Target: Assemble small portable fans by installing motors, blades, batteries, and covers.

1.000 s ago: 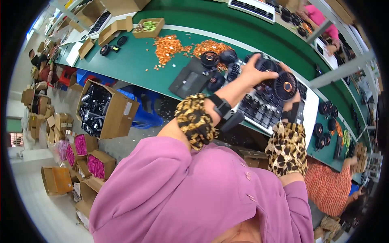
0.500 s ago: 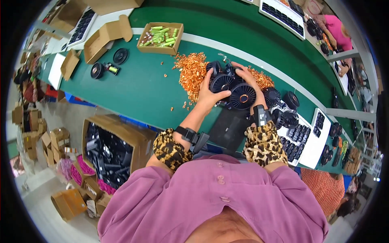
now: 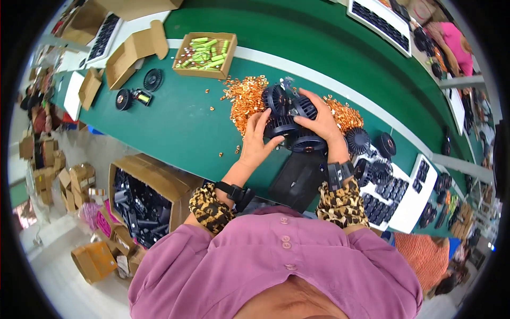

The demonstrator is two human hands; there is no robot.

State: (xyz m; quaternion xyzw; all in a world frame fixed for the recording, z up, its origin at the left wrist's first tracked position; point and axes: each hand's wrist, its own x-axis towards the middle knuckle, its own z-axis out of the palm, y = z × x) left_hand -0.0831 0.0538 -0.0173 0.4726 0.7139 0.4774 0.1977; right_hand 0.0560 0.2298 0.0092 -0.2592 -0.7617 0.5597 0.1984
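A cluster of small black fan heads [image 3: 280, 126] sits above the green bench between my two hands. My left hand [image 3: 257, 142] grips the left side of the near-left fan, thumb at its lower edge and fingers at its upper edge. My right hand [image 3: 323, 123] reaches over from the right, its thumb and fingers around a black fan [image 3: 305, 107] with its grille turned up. Another fan [image 3: 307, 142] lies under the right hand, and one more round fan [image 3: 274, 99] stands on the far left of the cluster. Small orange metal pieces [image 3: 248, 101] lie heaped beside them.
A cardboard box [image 3: 227, 66] of green cylindrical cells stands farther back. Two fan parts [image 3: 153, 80] lie on the left. A black pad [image 3: 298, 181] is near the bench edge, white trays [image 3: 408, 204] with black parts at right. A large carton [image 3: 180, 178] of black parts stands below.
The fans have tipped, so their round grilles face me less. My left hand has shifted left and down, and my right hand now reaches across the fans with its thumb between them.
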